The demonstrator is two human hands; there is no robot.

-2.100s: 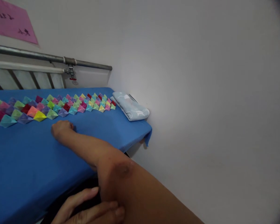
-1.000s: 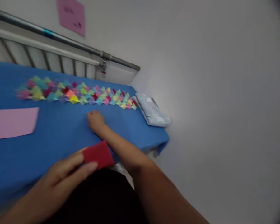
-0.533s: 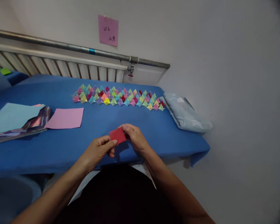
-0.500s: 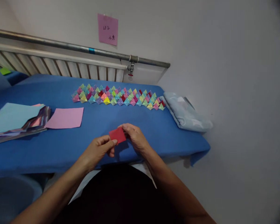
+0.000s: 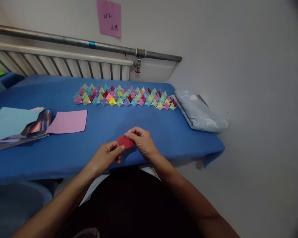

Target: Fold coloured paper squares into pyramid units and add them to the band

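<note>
A small red folded paper (image 5: pixel 124 141) is held above the front part of the blue-covered table (image 5: pixel 99 124). My left hand (image 5: pixel 108 152) pinches its lower left corner, thumb on top. At the upper right edge my right hand (image 5: pixel 141 138) grips it between thumb and fingers. Behind the hands, several rows of small folded paper pieces (image 5: pixel 125 96) in many colours stand close together. To the left lies a flat pink sheet (image 5: pixel 69 121), its left edge touching a pile of coloured paper (image 5: pixel 17 122) topped by a light blue sheet.
A folded light-blue cloth (image 5: pixel 201 114) sits at the table's right end by the wall. Along the back run a radiator (image 5: pixel 72 66) and a metal pipe (image 5: pixel 111 49) with a red-handled valve. A pink note (image 5: pixel 109 18) hangs above. A blue tub (image 5: pixel 20 205) stands below, at left.
My right thumb has come onto the top face of the red paper, with the fingers at its edge. My left hand keeps its pinch. The view has tilted slightly downward.
</note>
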